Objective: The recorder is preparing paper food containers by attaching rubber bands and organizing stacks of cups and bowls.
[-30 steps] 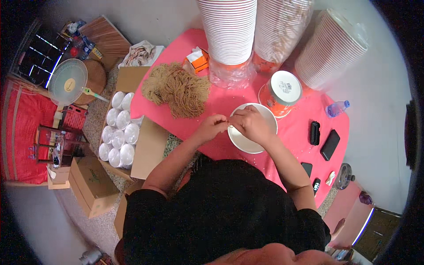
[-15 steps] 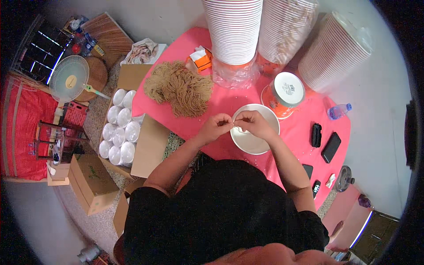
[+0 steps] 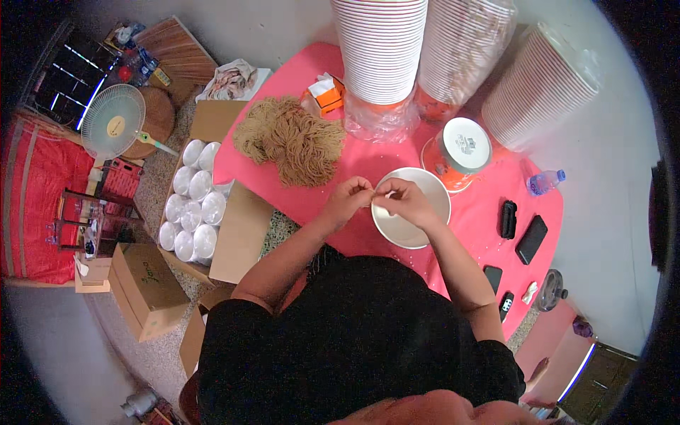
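Head view: round white bowl [image 3: 413, 210], smooth, at the pink tabletop's [image 3: 474, 219] near edge. Left hand [image 3: 348, 199] and right hand [image 3: 401, 200] pinch a small white piece [image 3: 381, 210] over its rim. Tangled tan noodle heap [image 3: 292, 139] near left edge.

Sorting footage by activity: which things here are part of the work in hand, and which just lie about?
In use: left hand, right hand, white bowl.
Possibly related: noodle heap, bowl stacks.

Lying about: phones, water bottle, fan, cup carton.
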`<state>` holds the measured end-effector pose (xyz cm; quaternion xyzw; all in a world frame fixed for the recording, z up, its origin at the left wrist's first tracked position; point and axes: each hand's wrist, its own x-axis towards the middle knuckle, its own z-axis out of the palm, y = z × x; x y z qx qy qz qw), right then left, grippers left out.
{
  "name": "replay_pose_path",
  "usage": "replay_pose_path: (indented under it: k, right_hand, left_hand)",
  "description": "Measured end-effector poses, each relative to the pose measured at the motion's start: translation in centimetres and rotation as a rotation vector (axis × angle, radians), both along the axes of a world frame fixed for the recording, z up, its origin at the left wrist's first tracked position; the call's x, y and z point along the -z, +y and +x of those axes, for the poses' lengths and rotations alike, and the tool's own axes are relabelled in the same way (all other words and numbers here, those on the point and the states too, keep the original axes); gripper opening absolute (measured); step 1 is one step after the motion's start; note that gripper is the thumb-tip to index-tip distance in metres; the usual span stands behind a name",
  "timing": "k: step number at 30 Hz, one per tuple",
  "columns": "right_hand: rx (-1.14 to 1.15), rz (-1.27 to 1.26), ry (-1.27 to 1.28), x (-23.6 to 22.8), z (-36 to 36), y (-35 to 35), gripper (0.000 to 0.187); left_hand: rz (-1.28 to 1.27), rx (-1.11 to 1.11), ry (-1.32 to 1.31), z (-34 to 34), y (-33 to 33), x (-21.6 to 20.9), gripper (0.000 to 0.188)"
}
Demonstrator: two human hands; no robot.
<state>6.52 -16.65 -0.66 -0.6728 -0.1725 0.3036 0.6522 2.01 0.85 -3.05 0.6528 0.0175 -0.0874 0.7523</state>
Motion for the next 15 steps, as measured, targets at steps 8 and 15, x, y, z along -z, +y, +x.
replay_pose_path:
  k: [8,15]
  right_hand:
    - [0.030,0.127,-0.055,0.1,-0.6,0.3,0.004]
    - [0.074,0.011,-0.520,-0.5,-1.2,0.2,0.005]
  left_hand:
    - [-0.471,0.084,0.354,0.5,0.8,1.7,0.010]
    - [-0.464,0.100,0.348,0.2,0.9,1.6,0.010]
